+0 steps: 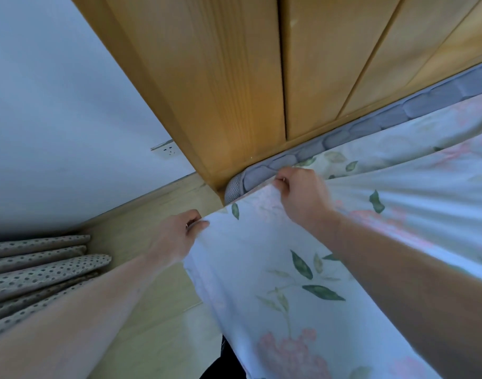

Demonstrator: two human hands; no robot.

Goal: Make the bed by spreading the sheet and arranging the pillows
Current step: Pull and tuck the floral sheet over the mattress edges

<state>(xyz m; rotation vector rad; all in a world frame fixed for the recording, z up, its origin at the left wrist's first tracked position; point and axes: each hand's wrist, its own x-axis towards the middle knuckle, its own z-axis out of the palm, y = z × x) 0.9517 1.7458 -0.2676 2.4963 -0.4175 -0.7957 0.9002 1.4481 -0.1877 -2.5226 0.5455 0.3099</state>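
Observation:
A white sheet (261,258) printed with pink flowers and green leaves lies over the bed and hangs down its side. My left hand (177,236) pinches the sheet's free corner out beyond the bed's side. My right hand (300,195) grips the sheet's top edge at the corner of the grey quilted mattress (352,132), a strip of which shows bare along the wooden headboard (234,77). No pillows are in view.
A pale wall with a white socket (167,151) stands left of the headboard. Light wooden flooring (157,310) runs beside the bed. A dotted beige curtain (40,266) bunches at the lower left.

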